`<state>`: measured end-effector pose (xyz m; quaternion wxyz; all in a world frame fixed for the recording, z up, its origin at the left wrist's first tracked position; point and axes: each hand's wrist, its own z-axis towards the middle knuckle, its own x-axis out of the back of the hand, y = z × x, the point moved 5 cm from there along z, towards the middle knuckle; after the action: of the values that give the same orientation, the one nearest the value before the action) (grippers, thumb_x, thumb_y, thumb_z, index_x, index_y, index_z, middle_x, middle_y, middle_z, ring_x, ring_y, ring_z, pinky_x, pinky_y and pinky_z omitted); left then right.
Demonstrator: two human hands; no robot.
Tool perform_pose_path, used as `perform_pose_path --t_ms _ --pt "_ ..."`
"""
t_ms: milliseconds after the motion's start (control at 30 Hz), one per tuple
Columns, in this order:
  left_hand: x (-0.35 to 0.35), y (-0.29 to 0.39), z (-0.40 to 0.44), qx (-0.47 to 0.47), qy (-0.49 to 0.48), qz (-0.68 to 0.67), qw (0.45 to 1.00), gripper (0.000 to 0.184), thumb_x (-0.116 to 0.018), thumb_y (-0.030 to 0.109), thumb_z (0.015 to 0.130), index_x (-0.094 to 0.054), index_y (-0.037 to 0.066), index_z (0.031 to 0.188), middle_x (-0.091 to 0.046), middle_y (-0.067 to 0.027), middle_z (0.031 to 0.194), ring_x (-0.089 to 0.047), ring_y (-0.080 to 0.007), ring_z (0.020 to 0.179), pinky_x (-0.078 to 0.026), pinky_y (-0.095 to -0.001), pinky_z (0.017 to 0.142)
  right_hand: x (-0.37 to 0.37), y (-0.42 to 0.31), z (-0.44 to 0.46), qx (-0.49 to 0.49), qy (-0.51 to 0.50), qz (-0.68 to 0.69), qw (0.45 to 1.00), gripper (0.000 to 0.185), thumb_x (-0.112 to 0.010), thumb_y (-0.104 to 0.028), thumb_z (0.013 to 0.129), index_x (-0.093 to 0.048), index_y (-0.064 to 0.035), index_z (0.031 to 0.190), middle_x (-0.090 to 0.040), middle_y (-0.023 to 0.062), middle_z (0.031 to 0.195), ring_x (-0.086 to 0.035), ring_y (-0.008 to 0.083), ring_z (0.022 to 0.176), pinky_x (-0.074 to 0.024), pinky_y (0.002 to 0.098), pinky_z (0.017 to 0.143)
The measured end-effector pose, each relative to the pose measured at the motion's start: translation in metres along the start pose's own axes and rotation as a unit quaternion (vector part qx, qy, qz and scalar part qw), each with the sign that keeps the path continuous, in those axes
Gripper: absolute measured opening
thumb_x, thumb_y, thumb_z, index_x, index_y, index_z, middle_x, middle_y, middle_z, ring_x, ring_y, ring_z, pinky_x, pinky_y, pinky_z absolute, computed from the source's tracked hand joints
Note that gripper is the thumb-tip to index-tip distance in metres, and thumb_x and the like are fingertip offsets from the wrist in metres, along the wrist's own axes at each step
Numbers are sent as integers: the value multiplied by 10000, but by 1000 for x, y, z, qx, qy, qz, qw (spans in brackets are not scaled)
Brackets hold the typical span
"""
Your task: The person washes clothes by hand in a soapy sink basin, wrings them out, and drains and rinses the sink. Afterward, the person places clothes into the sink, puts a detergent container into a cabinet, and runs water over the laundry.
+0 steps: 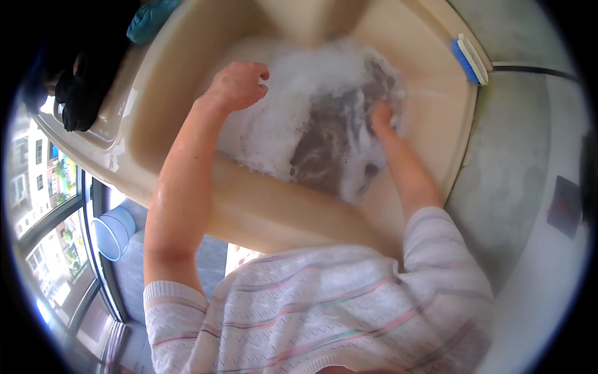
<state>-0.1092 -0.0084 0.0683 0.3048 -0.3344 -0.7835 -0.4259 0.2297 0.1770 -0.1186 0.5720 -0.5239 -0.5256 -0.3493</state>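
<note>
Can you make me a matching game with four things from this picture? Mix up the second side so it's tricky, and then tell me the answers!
Column one:
1. Brush
2. Bucket
3. Left hand
4. Right hand

Column two:
A. Raised out of the water, fingers curled
B. On the tub rim, with blue bristles
C. Dipped into the soapy water
D. Light blue, over by the window

Right pairs: 1-B, 2-D, 3-A, 4-C
</note>
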Motion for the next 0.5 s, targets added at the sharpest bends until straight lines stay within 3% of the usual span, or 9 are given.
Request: perform_pose_path --t_ms 33,133,200,267,300,367,433,500 --pt "0 0 1 -13 19 -5 1000 285 -560 186 762 -582 87 1029 -631 -110 830 -587 -272 816 -468 -366 752 -9 -8 -10 -10 -59 31 998 313 -387 -149 847 -582 -9 1048 -576 195 1059 -529 360 1007 -415 392 870" --pt "1 1 1 -23 10 13 1000 284 -558 192 769 -581 92 1034 -631 -107 845 -587 -270 823 -467 -370 756 17 -59 -19 65 -292 82 951 307 -458 -178 821 -579 -59 1077 -566 171 1104 -539 345 1001 -431 360 847" --pt "4 4 0 4 -16 13 1000 302 -544 175 766 -580 98 1056 -613 -109 966 -562 -273 932 -455 -369 819 43 -88 -31 110 -441 113 884 318 -505 -197 804 -577 -92 1096 -559 155 1133 -545 335 998 -441 338 832" --pt "4 6 0 12 -27 13 999 314 -537 166 764 -578 100 1068 -604 -109 1028 -549 -274 989 -448 -368 852 77 -62 23 67 -227 -9 972 345 -479 -209 820 -555 -158 1153 -519 100 1213 -503 271 1080 -389 396 898" --pt "4 6 0 8 -25 15 1000 316 -538 164 763 -578 98 1069 -604 -109 1028 -548 -275 990 -448 -368 853 96 -58 31 96 -190 -112 971 370 -482 -225 813 -547 -148 1169 -493 105 1242 -465 268 1125 -340 438 932" --pt "3 6 2 -5 -7 15 1000 306 -545 172 766 -578 95 1060 -612 -109 971 -560 -273 940 -453 -367 827 110 -36 37 169 -147 -310 924 411 -482 -244 800 -534 -116 1187 -455 127 1280 -396 283 1194 -256 508 976" --pt "-1 0 5 -21 16 13 1000 285 -559 192 773 -579 92 1039 -629 -108 856 -584 -269 837 -464 -366 772 83 6 14 250 -141 -485 826 443 -476 -252 789 -525 -73 1191 -429 162 1297 -334 320 1244 -188 564 995" --pt "-1 0 2 -10 11 6 1000 288 -558 186 770 -578 90 1041 -626 -110 864 -581 -269 847 -463 -367 776 63 18 -27 233 -189 -507 808 459 -452 -241 788 -516 -24 1187 -385 205 1316 -276 359 1269 -149 574 1008"
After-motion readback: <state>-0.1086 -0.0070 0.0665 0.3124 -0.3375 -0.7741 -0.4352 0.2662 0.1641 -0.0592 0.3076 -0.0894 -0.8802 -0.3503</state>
